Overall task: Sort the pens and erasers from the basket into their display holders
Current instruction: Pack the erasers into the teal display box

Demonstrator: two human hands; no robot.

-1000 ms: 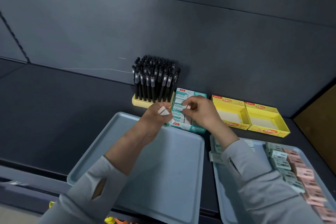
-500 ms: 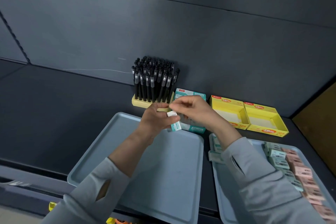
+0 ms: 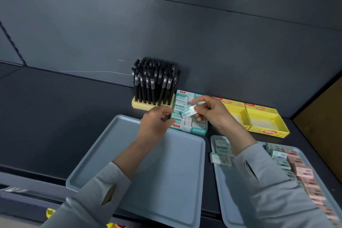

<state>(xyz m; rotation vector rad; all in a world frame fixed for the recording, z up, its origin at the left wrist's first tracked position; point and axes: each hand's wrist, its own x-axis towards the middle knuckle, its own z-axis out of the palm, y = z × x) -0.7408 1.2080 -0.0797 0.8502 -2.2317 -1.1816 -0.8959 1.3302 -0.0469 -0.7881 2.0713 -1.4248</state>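
Observation:
My right hand (image 3: 211, 112) pinches a teal-and-white eraser (image 3: 188, 112) just above the teal eraser display box (image 3: 198, 131), which holds rows of the same erasers. My left hand (image 3: 154, 124) hovers at the box's left edge with fingers loosely curled and nothing in them. Several black pens (image 3: 154, 84) stand upright in the yellow pen holder (image 3: 143, 105) behind my left hand. Two yellow eraser boxes (image 3: 266, 118) sit to the right.
A bare grey tray (image 3: 129, 153) lies under my left forearm. The right grey tray (image 3: 229, 198) carries teal erasers (image 3: 223, 147) near its left end and rows of green and pink erasers (image 3: 299, 170) along the right. A dark wall rises behind the shelf.
The eraser that sat between both hands is now held by my right hand alone, shifted right over the teal box. My left hand has let go and drawn back slightly.

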